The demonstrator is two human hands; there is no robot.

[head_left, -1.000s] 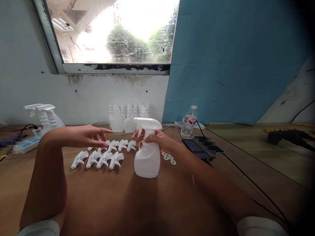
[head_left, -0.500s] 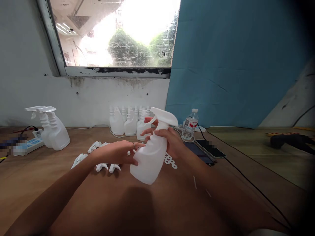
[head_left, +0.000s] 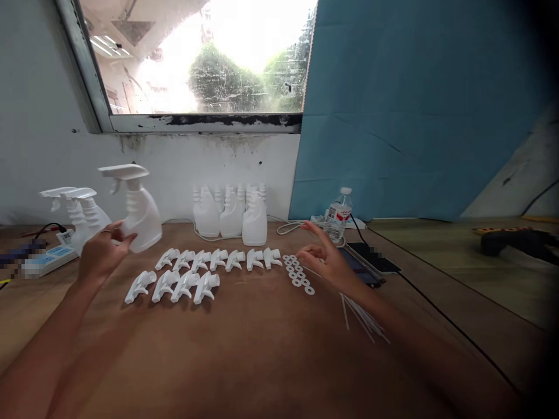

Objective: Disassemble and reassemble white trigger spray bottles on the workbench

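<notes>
A white spray bottle (head_left: 143, 218) with its trigger head on is gripped low on its body by my left hand (head_left: 102, 250), upright and near two similar spray bottles (head_left: 82, 215) at the left. Over the right side of the table hovers my right hand (head_left: 321, 256), its fingers apart and nothing in them. Just beside and below it lie several white ring washers (head_left: 297, 273) in rows. Thin white tubes (head_left: 362, 317) lie partly under my right forearm. White trigger heads (head_left: 207, 286) are laid out in two rows mid-table.
Several headless white bottles (head_left: 254, 221) stand against the wall. A clear water bottle (head_left: 339, 215), a phone (head_left: 373, 258) and a dark tablet-like device (head_left: 356, 270) are at the right, with a black cable. A power strip (head_left: 50, 260) lies at far left.
The spray bottle has moved left in my left hand, from the middle to near the other two. My right hand has let go of it and shifted right. The trigger heads are uncovered.
</notes>
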